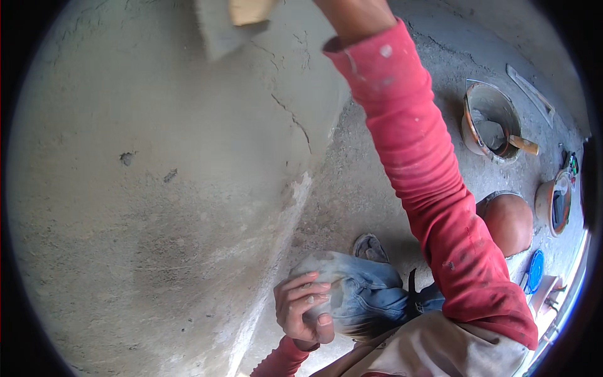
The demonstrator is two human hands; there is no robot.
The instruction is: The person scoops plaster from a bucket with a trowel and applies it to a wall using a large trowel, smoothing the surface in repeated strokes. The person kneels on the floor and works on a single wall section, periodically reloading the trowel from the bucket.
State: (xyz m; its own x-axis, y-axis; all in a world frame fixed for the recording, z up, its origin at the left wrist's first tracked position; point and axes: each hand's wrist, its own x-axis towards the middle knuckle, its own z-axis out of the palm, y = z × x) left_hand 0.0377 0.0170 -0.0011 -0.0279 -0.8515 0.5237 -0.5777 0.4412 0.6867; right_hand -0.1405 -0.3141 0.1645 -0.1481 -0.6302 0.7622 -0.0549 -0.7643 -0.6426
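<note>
My right arm (pixel 427 169), in a plaster-spotted red sleeve, reaches up across the view. Its wrist (pixel 361 19) shows at the top edge, while the fingers lie outside the picture. Left of that wrist, a plastering trowel (pixel 220 31) with a grey blade and a pale wooden part is against the grey plastered wall (pixel 125 107). Whether my right hand grips it is hidden. Low in the middle, my left hand (pixel 301 308) rests on the worn knee of my blue jeans (pixel 370 292). Its fingers are loosely bent and slightly apart, with nothing seen in them.
Cracks (pixel 292 119) and small pits (pixel 127 158) mark the wall. On the floor at right stand a bucket (pixel 468 129) with grey mortar and a wooden-handled tool (pixel 524 145), and a smaller tub (pixel 543 204). A long flat tool (pixel 531 94) and blue lid (pixel 535 271) lie nearby.
</note>
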